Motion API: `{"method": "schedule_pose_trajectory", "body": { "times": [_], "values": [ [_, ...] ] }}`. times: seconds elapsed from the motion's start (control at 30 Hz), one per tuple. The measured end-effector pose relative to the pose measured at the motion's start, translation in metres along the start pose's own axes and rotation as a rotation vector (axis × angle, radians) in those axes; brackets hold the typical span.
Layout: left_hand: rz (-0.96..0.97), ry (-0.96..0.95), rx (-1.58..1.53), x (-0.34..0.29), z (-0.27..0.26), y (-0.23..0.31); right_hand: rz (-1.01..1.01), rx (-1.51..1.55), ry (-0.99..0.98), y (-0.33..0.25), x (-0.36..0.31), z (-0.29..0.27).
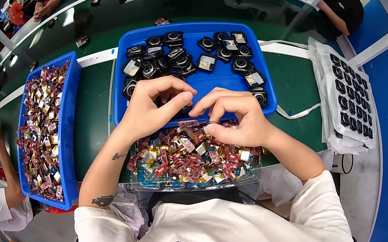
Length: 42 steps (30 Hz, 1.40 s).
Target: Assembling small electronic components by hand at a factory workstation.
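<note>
My left hand (153,108) is curled over the near edge of a blue tray (208,83), thumb and forefinger close together; what they hold, if anything, is hidden. My right hand (240,117) hovers beside it in a pinch, with a thin dark bit at the thumb tip too small to name. Several black watch cases (148,69) with round backs lie in the blue tray, and some, like one watch case (206,62), show a pale square inside. Below both hands spreads a heap of small red circuit boards (188,145) with yellow and silver parts, in a clear tray.
To the left stands a long blue bin (75,82) full of similar red boards. At the right, white trays (326,99) are stacked, the top one holding rows of black pieces. A green conveyor belt (110,19) runs behind, carrying scattered parts. Other people sit left, right and across.
</note>
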<state>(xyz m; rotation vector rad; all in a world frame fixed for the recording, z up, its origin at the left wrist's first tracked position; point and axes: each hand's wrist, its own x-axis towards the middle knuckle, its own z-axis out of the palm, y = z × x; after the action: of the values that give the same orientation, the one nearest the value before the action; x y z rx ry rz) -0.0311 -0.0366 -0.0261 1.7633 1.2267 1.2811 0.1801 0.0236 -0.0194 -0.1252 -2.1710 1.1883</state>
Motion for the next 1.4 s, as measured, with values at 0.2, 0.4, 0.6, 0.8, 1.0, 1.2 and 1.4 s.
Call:
{"method": "schedule_pose_trajectory", "body": {
  "times": [0.2, 0.4, 0.6, 0.8, 1.0, 1.2, 1.4],
  "values": [
    [0.013, -0.046, -0.359, -0.003, 0.002, 0.003, 0.328, 0.580, 0.225, 0.002, -0.005, -0.001],
    [-0.061, -0.089, -0.251, -0.003, 0.005, 0.005, 0.289, 0.624, 0.268, 0.003, -0.005, 0.002],
    [-0.106, -0.035, -0.312, -0.006, 0.012, 0.007, 0.388, 0.525, 0.304, 0.001, 0.000, 0.007],
    [-0.205, 0.026, -0.436, -0.005, 0.013, 0.011, 0.341, 0.410, 0.436, 0.007, -0.003, 0.010],
    [-0.063, -0.023, -0.062, -0.007, 0.012, 0.007, 0.292, 0.403, 0.422, 0.006, -0.002, 0.011],
    [-0.187, 0.048, -0.399, -0.007, 0.010, 0.008, 0.312, 0.367, 0.356, 0.002, -0.001, 0.006],
    [-0.186, -0.109, -0.349, -0.006, 0.010, 0.008, 0.178, -0.086, 0.280, 0.004, -0.002, 0.004]
  ]
}}
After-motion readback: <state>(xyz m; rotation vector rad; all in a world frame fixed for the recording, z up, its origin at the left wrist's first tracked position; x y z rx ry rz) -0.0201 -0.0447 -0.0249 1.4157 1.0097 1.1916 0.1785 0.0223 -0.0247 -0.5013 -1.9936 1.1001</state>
